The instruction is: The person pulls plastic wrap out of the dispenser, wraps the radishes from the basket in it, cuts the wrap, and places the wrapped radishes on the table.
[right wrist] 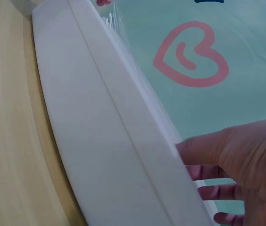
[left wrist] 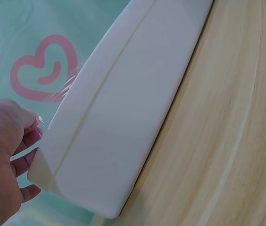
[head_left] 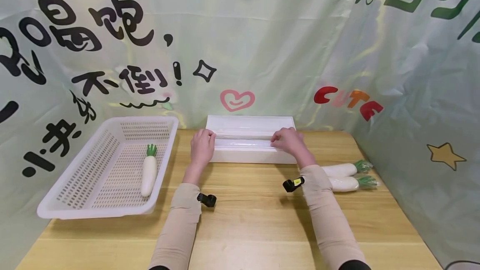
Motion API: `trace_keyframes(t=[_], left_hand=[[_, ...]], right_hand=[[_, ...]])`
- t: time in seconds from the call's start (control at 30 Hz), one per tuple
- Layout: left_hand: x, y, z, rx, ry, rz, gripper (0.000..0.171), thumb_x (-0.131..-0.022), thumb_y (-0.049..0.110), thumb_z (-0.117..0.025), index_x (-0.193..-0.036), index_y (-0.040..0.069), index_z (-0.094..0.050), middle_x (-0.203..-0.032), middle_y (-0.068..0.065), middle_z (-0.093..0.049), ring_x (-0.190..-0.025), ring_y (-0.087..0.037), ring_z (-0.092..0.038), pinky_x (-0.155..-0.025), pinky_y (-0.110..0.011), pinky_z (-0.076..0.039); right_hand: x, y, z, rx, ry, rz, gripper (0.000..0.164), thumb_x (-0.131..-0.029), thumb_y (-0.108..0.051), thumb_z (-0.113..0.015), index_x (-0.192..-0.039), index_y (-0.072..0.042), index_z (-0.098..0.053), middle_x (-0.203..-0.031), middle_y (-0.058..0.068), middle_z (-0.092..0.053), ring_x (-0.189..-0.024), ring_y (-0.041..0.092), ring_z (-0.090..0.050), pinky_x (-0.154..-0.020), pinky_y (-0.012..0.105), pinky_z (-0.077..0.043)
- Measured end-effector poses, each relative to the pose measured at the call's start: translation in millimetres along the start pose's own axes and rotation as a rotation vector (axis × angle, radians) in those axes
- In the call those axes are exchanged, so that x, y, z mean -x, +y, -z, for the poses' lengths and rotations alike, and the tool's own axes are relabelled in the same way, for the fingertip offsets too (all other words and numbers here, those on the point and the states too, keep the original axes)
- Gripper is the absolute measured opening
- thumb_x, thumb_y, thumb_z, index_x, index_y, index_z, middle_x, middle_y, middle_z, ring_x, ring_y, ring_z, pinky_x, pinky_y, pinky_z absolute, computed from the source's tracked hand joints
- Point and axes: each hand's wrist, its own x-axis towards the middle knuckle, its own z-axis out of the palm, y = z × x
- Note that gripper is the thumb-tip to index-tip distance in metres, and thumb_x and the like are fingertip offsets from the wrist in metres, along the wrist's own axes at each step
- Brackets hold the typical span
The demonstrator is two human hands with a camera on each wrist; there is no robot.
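Note:
A long white cling film box (head_left: 253, 156) stands at the back of the table, its lid raised toward the backdrop. Clear cling film (head_left: 241, 136) stretches across its opening between both hands. At the box's left end my left hand (head_left: 202, 147) pinches the film, whose crumpled edge shows at the fingertips in the left wrist view. My right hand (head_left: 290, 141) pinches the film near the right end. In the right wrist view, the thumb of that hand (right wrist: 251, 162) lies along the box's upper edge, and the exact fingertip contact is hidden.
On the left, a white perforated basket (head_left: 106, 213) holds one white radish (head_left: 149, 176) with a green top. Two radishes in clear film, a rear one (head_left: 341, 170) and a front one (head_left: 345, 184), lie beside my right forearm. A printed cloth backdrop (head_left: 270, 61) hangs behind the table.

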Motion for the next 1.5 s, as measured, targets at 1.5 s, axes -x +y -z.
trace_keyframes(t=[1.5], left_hand=[[4.8, -3.1, 4.2, 0.054, 0.031, -0.112, 0.015, -0.096, 0.012, -0.058, -0.108, 0.006, -0.065, -0.101, -0.013, -0.073, -0.097, -0.032, -0.056, -0.097, -0.050, -0.041]], right_hand=[[-4.7, -36.4, -31.4, 0.088, 0.157, 0.194, 0.025, -0.090, -0.038, -0.066, -0.102, -0.017, -0.075, -0.110, 0.006, -0.070, -0.105, 0.030, -0.057, -0.087, 0.052, -0.045]])
